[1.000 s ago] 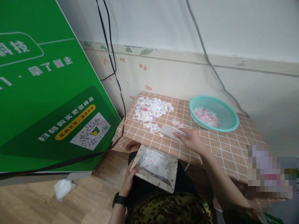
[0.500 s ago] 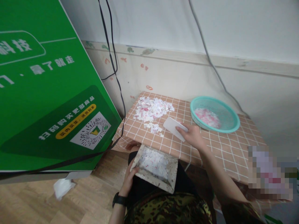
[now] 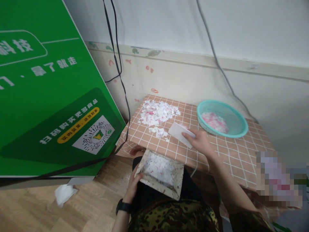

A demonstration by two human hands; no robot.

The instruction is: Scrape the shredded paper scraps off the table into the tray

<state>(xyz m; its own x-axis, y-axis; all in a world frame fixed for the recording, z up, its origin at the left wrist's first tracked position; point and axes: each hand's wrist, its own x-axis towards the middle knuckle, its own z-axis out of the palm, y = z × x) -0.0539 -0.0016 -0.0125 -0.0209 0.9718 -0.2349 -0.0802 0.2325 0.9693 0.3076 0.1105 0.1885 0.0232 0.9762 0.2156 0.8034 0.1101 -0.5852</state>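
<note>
My left hand (image 3: 134,186) is closed on the left edge of a shallow speckled tray (image 3: 179,180), held tilted over my lap just below the table edge. White paper scraps (image 3: 158,167) lie inside the tray. In my right hand (image 3: 199,140) is a flat white card (image 3: 177,131), pinched at its right end and slanting low over the checked tablecloth (image 3: 193,158). To the left of the card is a heap of white and pinkish paper scraps (image 3: 159,112), with a smaller patch of scraps (image 3: 158,132) in front of it.
A turquoise plastic basket (image 3: 243,129) with pink and white scraps stands at the right. Black cables (image 3: 124,87) hang beside the green printed panel (image 3: 60,80) on the left. A white plastic bag (image 3: 64,194) lies on the floor. A blurred patch (image 3: 277,177) covers the table's right corner.
The card and my right hand have shifted very slightly, and a few pale scraps now show behind the card. My left hand and the tray stay in place.
</note>
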